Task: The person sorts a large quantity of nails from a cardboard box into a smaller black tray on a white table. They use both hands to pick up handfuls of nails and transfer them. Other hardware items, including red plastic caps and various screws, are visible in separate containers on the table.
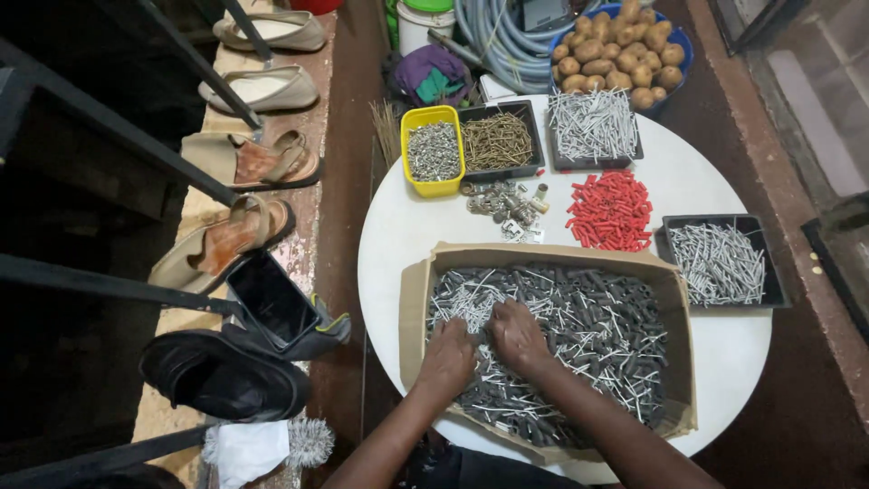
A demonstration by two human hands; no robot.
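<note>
- Hands: left hand (447,355) and right hand (517,333) were both palm-down inside the cardboard box (414,308), side by side, touching the pile; fingers were curled into it. Grip: can't tell if either held anything, fingertips buried.
- Box sat at the near edge of the round white desk (398,222), flaps open, filled w/ dark grey wall plugs (588,312) mixed w/ silver nails (462,297).
- Yellow tub (433,149), far-left of desk: small silver screws.
- Black tray (500,140) just beside it, right: brass-coloured screws.
- Next black tray (595,127), further right: long silver nails, heaped.
- Another black tray (721,261), right edge of desk, near box: more silver nails.
- Loose on desk: red wall plugs (611,210) in a heap btwn the far trays and the box; small metal fittings (504,203) left of them.
- Beyond desk: blue basin (679,45) of potatoes, coiled grey hose (502,41), white bucket (424,20).
- Floor, left side: sandals (262,163) and flat shoes in a row, black shoe (222,376) nearest.
</note>
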